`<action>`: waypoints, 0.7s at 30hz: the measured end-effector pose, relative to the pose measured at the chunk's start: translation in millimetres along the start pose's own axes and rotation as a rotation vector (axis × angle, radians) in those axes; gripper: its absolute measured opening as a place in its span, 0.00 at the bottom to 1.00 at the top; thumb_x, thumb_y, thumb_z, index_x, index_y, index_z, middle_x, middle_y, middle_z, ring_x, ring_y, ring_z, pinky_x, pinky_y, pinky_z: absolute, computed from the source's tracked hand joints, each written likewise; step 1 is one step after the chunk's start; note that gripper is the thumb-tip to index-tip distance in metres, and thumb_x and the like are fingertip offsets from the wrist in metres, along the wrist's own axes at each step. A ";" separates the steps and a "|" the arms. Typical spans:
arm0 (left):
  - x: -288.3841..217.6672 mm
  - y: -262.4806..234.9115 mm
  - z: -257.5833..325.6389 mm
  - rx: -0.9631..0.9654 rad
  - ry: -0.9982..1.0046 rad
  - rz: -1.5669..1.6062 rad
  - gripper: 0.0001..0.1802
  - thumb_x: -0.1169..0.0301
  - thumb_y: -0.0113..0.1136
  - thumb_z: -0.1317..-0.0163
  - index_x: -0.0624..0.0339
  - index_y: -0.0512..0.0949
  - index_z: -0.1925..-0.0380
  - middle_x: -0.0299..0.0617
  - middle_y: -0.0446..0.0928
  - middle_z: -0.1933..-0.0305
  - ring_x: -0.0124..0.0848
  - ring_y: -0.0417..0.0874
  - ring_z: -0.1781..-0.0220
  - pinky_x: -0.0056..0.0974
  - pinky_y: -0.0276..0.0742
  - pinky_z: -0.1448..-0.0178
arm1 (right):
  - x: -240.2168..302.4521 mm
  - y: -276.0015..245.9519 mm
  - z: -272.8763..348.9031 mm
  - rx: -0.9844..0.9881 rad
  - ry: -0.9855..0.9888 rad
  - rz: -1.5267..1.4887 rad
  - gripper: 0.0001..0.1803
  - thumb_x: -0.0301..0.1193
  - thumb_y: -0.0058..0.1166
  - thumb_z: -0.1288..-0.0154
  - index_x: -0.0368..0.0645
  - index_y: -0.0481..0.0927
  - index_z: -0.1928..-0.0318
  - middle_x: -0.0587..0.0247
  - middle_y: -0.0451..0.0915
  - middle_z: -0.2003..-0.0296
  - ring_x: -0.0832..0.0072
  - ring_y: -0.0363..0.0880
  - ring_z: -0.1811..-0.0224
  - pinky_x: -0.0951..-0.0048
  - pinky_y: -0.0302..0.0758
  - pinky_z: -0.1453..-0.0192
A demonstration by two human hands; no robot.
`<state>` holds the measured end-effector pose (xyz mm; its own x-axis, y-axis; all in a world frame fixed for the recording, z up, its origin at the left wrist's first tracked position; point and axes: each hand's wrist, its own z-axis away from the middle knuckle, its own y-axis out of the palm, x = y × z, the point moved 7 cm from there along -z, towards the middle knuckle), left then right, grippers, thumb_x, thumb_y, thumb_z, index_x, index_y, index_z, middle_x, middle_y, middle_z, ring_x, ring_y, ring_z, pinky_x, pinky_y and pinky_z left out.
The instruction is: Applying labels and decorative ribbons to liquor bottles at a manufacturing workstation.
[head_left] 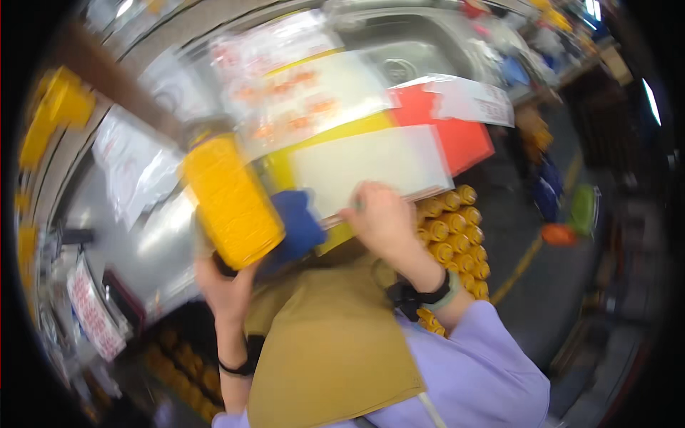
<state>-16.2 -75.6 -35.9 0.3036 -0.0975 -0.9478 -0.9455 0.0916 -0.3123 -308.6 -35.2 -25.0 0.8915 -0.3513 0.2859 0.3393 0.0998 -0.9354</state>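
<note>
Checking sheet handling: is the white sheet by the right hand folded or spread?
Spread: the white sheet shows a broad rectangular face beyond the right hand, overlapping the red sheet. Blur hides any fine creases.

a shiny metal desk (pixel 153 246) goes along the left side of the scene, and a metal sink (pixel 439 44) lies at the far side. on the right, the dark grey floor (pixel 503 228) has a yellow line (pixel 517 272). a white light strip (pixel 651 102) shines far right; a brown post (pixel 118 85) slants far left.
</note>
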 end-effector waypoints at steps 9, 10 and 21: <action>18.3 -7.7 -12.3 0.015 0.209 0.159 0.44 0.79 0.67 0.36 0.69 0.58 0.22 0.52 0.62 0.20 0.42 0.68 0.23 0.46 0.65 0.23 | -1.8 10.9 5.3 -0.090 0.009 -0.189 0.11 0.31 0.68 0.40 0.41 0.81 0.60 0.53 0.83 0.62 0.54 0.83 0.53 0.56 0.81 0.50; 21.0 -8.8 -12.2 0.014 0.228 0.112 0.43 0.80 0.66 0.36 0.69 0.58 0.22 0.51 0.62 0.20 0.42 0.68 0.23 0.46 0.65 0.23 | -1.9 12.2 6.6 -0.099 -0.030 -0.179 0.11 0.31 0.67 0.39 0.40 0.81 0.60 0.52 0.82 0.62 0.54 0.83 0.54 0.56 0.81 0.51; 13.2 3.5 -11.7 -0.030 0.083 0.180 0.47 0.83 0.73 0.43 0.67 0.61 0.24 0.49 0.69 0.26 0.43 0.76 0.30 0.46 0.73 0.26 | -4.2 -43.4 16.8 -0.256 -0.281 -0.379 0.05 0.28 0.62 0.40 0.43 0.83 0.64 0.54 0.81 0.60 0.53 0.79 0.50 0.55 0.78 0.47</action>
<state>-16.9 -88.2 -48.7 0.1202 -0.1634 -0.9792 -0.9871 0.0858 -0.1355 -322.1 -22.4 17.9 0.7788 -0.0519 0.6252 0.6002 -0.2283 -0.7666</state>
